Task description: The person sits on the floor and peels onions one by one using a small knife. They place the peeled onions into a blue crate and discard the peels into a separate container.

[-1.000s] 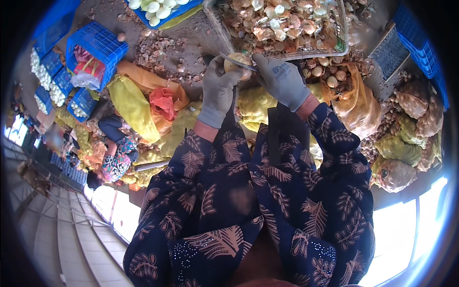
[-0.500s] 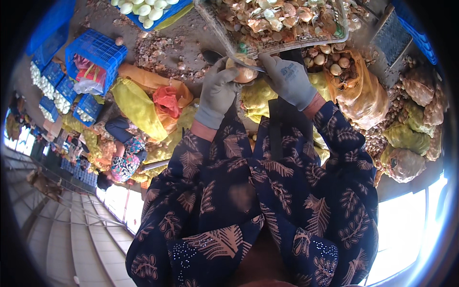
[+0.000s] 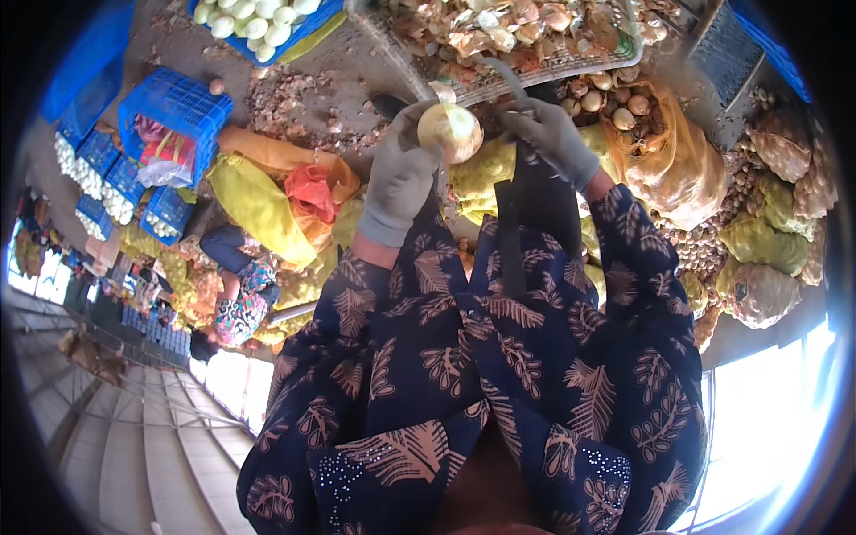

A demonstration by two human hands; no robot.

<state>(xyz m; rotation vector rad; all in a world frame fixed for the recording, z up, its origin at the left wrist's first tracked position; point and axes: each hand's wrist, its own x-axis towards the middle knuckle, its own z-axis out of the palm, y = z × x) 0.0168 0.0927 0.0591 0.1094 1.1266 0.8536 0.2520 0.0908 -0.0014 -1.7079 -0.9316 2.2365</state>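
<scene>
While an onion (image 3: 450,134) is gripped by the left hand (image 3: 399,174), just on the near side of a crate (image 3: 390,49) of peelings (image 3: 526,31), a knife (image 3: 510,78) is clasped in the right hand's (image 3: 555,138) curled fingers.

Onion skins (image 3: 508,28) in the crate (image 3: 580,67), beyond the onion (image 3: 449,134)

Left hand (image 3: 399,174): fingers partly hidden behind onion (image 3: 455,135). Right of onion: right hand (image 3: 555,138) is blurred, hides part of knife (image 3: 510,80). Above onion: top edge cuts off peel crate (image 3: 580,69).
</scene>
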